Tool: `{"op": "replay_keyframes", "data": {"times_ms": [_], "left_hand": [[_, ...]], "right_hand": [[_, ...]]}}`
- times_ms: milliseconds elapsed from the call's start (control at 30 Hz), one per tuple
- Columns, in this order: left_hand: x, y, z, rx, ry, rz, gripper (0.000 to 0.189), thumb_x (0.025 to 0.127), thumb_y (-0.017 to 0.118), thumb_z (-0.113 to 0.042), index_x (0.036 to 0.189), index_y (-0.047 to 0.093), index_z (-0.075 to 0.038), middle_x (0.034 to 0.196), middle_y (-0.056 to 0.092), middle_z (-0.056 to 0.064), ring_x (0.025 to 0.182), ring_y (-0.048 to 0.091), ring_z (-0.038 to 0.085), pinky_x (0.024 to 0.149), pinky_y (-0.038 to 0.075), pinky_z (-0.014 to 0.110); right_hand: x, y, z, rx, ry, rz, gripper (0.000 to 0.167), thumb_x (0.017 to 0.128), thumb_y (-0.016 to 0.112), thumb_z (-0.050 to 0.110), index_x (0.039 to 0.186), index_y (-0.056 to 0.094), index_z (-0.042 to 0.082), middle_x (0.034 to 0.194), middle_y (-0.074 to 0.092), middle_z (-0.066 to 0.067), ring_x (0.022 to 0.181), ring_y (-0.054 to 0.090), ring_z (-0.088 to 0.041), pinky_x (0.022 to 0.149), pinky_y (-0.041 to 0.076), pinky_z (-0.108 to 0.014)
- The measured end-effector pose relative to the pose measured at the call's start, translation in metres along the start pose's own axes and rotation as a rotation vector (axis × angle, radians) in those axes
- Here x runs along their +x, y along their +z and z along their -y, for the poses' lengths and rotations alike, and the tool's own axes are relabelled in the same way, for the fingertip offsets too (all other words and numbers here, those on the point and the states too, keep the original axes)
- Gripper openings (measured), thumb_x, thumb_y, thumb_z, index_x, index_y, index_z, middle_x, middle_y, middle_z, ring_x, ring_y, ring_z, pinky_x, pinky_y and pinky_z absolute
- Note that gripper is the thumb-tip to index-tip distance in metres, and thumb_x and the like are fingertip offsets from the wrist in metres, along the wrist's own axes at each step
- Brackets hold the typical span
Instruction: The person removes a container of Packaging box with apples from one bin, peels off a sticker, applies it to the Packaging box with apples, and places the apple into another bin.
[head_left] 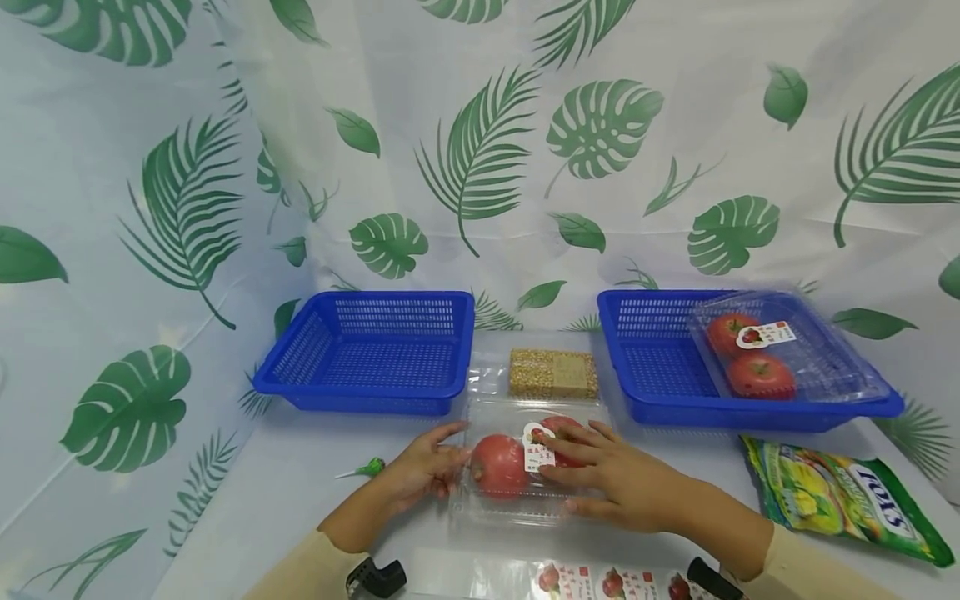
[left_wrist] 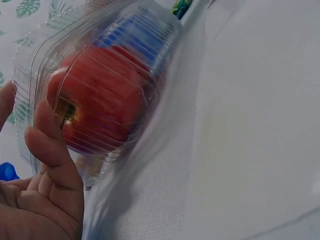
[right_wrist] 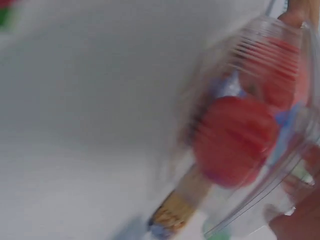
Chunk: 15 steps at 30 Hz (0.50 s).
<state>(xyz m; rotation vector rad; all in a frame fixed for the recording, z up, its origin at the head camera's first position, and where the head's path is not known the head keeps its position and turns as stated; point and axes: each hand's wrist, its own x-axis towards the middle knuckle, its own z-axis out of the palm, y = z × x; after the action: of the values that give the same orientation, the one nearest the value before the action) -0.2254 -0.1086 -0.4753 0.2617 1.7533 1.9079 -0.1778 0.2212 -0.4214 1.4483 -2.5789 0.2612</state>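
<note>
The clear clamshell box (head_left: pixel 517 467) lay on the white surface (head_left: pixel 300 483) at about six o'clock from the gap between the two blue baskets, right in front of the person. The left hand (head_left: pixel 423 471) pressed its straightened fingers (left_wrist: pixel 50 145) against the box's nine o'clock end, while the right hand (head_left: pixel 607 475) lay flat over the lid from three o'clock, fingers relaxed, gripping nothing; this likely steadied the light, slippery box from both sides. It was transparent ribbed plastic holding two red apples (head_left: pixel 498 465), with a white printed label (head_left: pixel 537 450) on the lid. A seed bar packet (head_left: pixel 553 372) sat just beyond it at twelve o'clock.
</note>
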Motion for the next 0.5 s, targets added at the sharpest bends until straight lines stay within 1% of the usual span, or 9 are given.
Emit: {"op": "replay_keyframes", "data": {"times_ms": [67, 133, 167, 200, 267, 333, 367, 433, 500], "left_hand": [[0.001, 0.001, -0.001, -0.001, 0.002, 0.003, 0.08, 0.089, 0.072, -0.026, 0.151, 0.027, -0.004, 0.086, 0.065, 0.005, 0.053, 0.056, 0.01, 0.045, 0.044, 0.019], [0.002, 0.001, -0.002, 0.006, 0.007, 0.009, 0.079, 0.09, 0.072, -0.027, 0.151, 0.027, -0.004, 0.086, 0.065, 0.005, 0.053, 0.056, 0.009, 0.045, 0.044, 0.019], [0.002, 0.001, -0.003, 0.008, 0.006, 0.012, 0.079, 0.09, 0.072, -0.027, 0.151, 0.027, -0.004, 0.086, 0.065, 0.004, 0.053, 0.056, 0.01, 0.045, 0.044, 0.019], [0.002, 0.001, -0.003, 0.011, 0.004, 0.013, 0.079, 0.09, 0.072, -0.027, 0.151, 0.027, -0.004, 0.084, 0.064, 0.004, 0.054, 0.056, 0.01, 0.046, 0.044, 0.019], [0.002, 0.001, -0.003, 0.021, -0.004, 0.013, 0.079, 0.09, 0.071, -0.028, 0.151, 0.027, -0.005, 0.079, 0.061, 0.003, 0.054, 0.056, 0.011, 0.046, 0.045, 0.02], [0.001, 0.001, -0.003, 0.034, -0.018, 0.006, 0.078, 0.091, 0.07, -0.028, 0.151, 0.026, -0.005, 0.073, 0.057, 0.002, 0.054, 0.055, 0.011, 0.046, 0.045, 0.021], [0.0, 0.002, -0.003, 0.037, -0.03, 0.002, 0.077, 0.092, 0.069, -0.029, 0.151, 0.026, -0.005, 0.07, 0.055, 0.001, 0.053, 0.055, 0.012, 0.047, 0.045, 0.021], [-0.003, 0.003, -0.002, 0.049, -0.049, -0.009, 0.075, 0.094, 0.066, -0.031, 0.151, 0.025, -0.003, 0.068, 0.052, 0.002, 0.053, 0.054, 0.011, 0.047, 0.046, 0.022], [-0.007, 0.006, -0.001, 0.059, -0.07, -0.018, 0.074, 0.096, 0.062, -0.035, 0.15, 0.025, -0.002, 0.07, 0.052, 0.002, 0.053, 0.054, 0.011, 0.048, 0.048, 0.023]], "right_hand": [[-0.009, 0.0, -0.002, -0.005, 0.023, -0.032, 0.043, 0.099, 0.054, 0.039, 0.139, 0.056, 0.022, 0.151, 0.039, -0.008, 0.138, 0.031, -0.039, 0.116, 0.006, -0.049], [-0.018, 0.0, -0.004, -0.005, 0.052, -0.057, 0.042, 0.1, 0.054, 0.035, 0.14, 0.055, 0.02, 0.15, 0.041, -0.008, 0.137, 0.031, -0.04, 0.117, -0.004, -0.037], [-0.021, 0.001, -0.005, -0.008, 0.064, -0.069, 0.042, 0.1, 0.055, 0.033, 0.14, 0.055, 0.02, 0.15, 0.041, -0.008, 0.137, 0.031, -0.041, 0.116, -0.008, -0.033], [-0.025, 0.001, -0.006, -0.012, 0.074, -0.077, 0.043, 0.1, 0.056, 0.032, 0.141, 0.054, 0.02, 0.15, 0.041, -0.008, 0.138, 0.03, -0.041, 0.115, -0.01, -0.03], [-0.03, 0.001, -0.008, 0.0, 0.092, -0.091, 0.044, 0.099, 0.057, 0.029, 0.142, 0.053, 0.02, 0.151, 0.04, -0.007, 0.139, 0.028, -0.04, 0.114, -0.012, -0.029], [-0.033, 0.002, -0.009, 0.037, 0.128, -0.093, 0.044, 0.098, 0.058, 0.028, 0.141, 0.053, 0.021, 0.152, 0.038, -0.007, 0.14, 0.026, -0.04, 0.114, -0.012, -0.028], [-0.034, 0.002, -0.01, 0.07, 0.159, -0.085, 0.043, 0.099, 0.058, 0.028, 0.141, 0.053, 0.021, 0.153, 0.037, -0.007, 0.141, 0.024, -0.039, 0.115, -0.01, -0.028], [-0.033, 0.001, -0.012, 0.146, 0.24, -0.077, 0.043, 0.1, 0.055, 0.028, 0.142, 0.053, 0.018, 0.155, 0.033, -0.007, 0.142, 0.021, -0.038, 0.118, -0.001, -0.039], [-0.031, -0.001, -0.015, 0.227, 0.349, -0.069, 0.044, 0.102, 0.051, 0.031, 0.143, 0.051, 0.014, 0.156, 0.03, -0.01, 0.143, 0.018, -0.039, 0.116, 0.009, -0.052]]}}
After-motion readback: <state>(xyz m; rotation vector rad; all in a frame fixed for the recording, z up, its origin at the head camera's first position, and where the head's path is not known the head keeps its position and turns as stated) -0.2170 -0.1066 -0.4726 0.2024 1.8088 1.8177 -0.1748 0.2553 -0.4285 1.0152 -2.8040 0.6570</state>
